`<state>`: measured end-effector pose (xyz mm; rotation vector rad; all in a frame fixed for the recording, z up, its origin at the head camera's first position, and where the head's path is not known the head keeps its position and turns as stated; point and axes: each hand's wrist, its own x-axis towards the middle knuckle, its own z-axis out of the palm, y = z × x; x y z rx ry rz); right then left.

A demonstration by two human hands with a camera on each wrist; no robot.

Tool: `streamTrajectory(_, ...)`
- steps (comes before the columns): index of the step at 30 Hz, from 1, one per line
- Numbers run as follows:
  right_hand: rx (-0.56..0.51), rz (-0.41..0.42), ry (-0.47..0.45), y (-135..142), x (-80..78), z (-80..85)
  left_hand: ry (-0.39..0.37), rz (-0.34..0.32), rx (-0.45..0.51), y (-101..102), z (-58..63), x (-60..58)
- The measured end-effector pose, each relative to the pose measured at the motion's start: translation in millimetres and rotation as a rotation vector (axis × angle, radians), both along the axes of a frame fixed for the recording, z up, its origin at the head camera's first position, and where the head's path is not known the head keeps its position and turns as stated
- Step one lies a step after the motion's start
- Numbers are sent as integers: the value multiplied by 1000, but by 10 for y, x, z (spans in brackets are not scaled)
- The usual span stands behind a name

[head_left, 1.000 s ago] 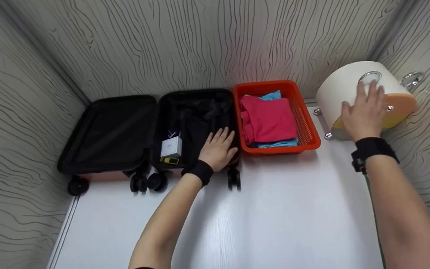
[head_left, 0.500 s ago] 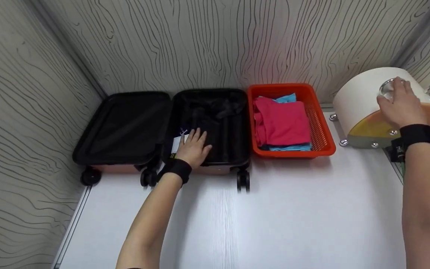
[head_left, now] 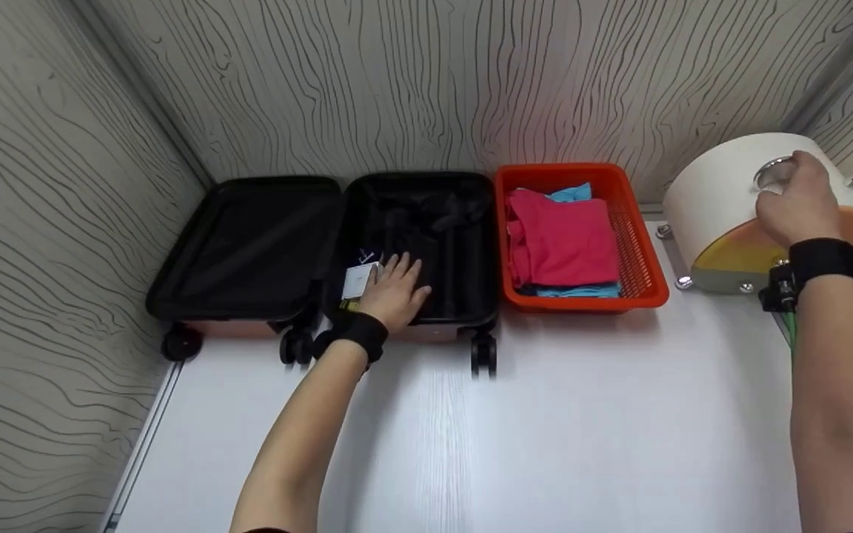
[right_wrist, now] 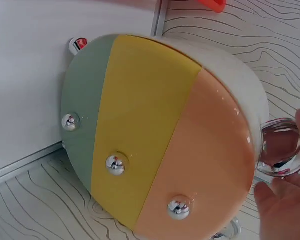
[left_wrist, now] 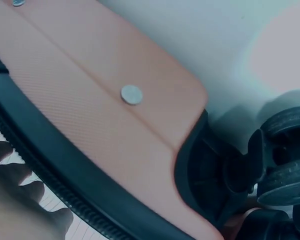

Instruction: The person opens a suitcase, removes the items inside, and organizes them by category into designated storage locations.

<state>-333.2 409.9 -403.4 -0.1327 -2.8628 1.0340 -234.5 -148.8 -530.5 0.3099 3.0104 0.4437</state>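
My left hand (head_left: 393, 297) lies with fingers spread over the black-lined half of an open suitcase (head_left: 467, 274), beside a small white box (head_left: 355, 281). A yellow-and-black item (head_left: 349, 304) shows partly below that box. In the left wrist view, the suitcase's pink shell (left_wrist: 105, 110) stands in front of the fingertips (left_wrist: 34, 190). On the right, my right hand (head_left: 804, 200) curls its fingers at a chrome ring handle (right_wrist: 286, 171) on a rounded cream cabinet (head_left: 723, 185). Green, yellow and orange drawer fronts (right_wrist: 140, 100) with chrome knobs face the right wrist camera.
An orange-red basket (head_left: 582, 303) holds folded pink cloth (head_left: 567, 240) and blue cloth (head_left: 574, 194); it stands between suitcase and cabinet. The suitcase's other half (head_left: 263, 244) lies at left. Black wheels (head_left: 483, 355) face the front. Wood-grain walls (head_left: 397, 81) enclose the white surface (head_left: 545, 422).
The head view has shifted, moving the scene rightward. My left hand has gone from the suitcase's right edge to near the white box. My right hand has curled its fingers at the handle.
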Motion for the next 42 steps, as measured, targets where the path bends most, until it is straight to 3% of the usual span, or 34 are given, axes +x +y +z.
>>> streamTrajectory(6,58,20,-16,-137,10,66,-3,21,-21,-17,11,-11)
streamTrajectory(15,271,46,80,-320,10,126,5,21,-6,-11,12,-18)
streamTrajectory(22,298,59,141,-376,66,128,3,16,-3,-7,7,-13)
streamTrajectory(28,337,134,141,-293,117,126,-19,15,16,-14,22,0)
streamTrajectory(34,420,253,95,-245,192,241,-22,12,12,-31,77,34)
streamTrajectory(42,536,318,35,-267,375,354,-17,10,16,-9,42,31)
